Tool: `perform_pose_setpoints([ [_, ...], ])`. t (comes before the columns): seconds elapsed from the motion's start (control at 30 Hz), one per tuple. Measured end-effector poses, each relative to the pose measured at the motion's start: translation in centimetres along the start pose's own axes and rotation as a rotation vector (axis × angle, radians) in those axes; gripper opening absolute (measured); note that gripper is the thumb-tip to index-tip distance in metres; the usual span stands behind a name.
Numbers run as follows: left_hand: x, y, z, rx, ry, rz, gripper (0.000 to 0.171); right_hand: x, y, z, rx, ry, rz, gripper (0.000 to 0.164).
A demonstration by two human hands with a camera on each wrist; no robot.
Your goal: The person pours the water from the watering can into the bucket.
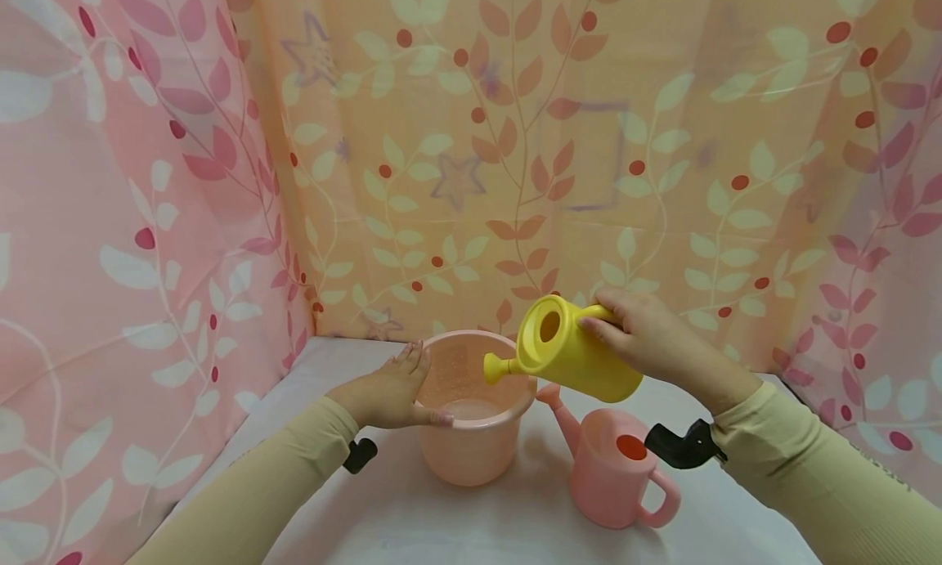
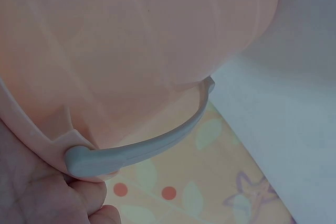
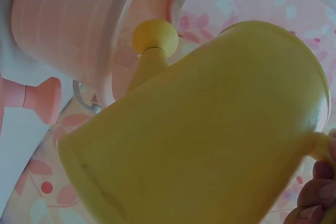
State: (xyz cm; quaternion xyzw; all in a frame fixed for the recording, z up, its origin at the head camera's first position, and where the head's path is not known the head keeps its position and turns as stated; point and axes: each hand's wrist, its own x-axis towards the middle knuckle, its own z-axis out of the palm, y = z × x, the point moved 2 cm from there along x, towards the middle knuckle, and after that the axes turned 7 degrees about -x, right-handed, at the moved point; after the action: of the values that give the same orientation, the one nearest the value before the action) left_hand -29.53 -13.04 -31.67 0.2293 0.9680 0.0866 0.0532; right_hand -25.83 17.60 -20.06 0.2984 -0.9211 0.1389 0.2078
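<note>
My right hand (image 1: 648,336) grips the handle of a yellow watering can (image 1: 581,369), which is tilted to the left. Its round spout head (image 1: 497,369) hangs over the right side of a pale pink bucket (image 1: 471,459). My left hand (image 1: 390,389) lies on the bucket's left rim, fingers stretched toward the back and thumb along the front. Small specks dot the inner wall of the bucket. In the left wrist view, a grey bail handle (image 2: 152,148) hangs down outside it, near that hand's fingers (image 2: 86,195).
A pink watering can (image 1: 611,475) stands right of the bucket, its spout toward it and its handle to the right. Everything stands on a white tabletop (image 1: 353,516). Leaf-patterned curtains (image 1: 456,181) enclose the back and both sides.
</note>
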Motion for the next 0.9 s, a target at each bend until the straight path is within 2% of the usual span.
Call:
perform_pose_setpoints([
  [0.9, -0.2, 0.16, -0.07, 0.007, 0.009, 0.019, 0.118, 0.13, -0.29, -0.19, -0.04, -0.003, -0.044, 0.019],
])
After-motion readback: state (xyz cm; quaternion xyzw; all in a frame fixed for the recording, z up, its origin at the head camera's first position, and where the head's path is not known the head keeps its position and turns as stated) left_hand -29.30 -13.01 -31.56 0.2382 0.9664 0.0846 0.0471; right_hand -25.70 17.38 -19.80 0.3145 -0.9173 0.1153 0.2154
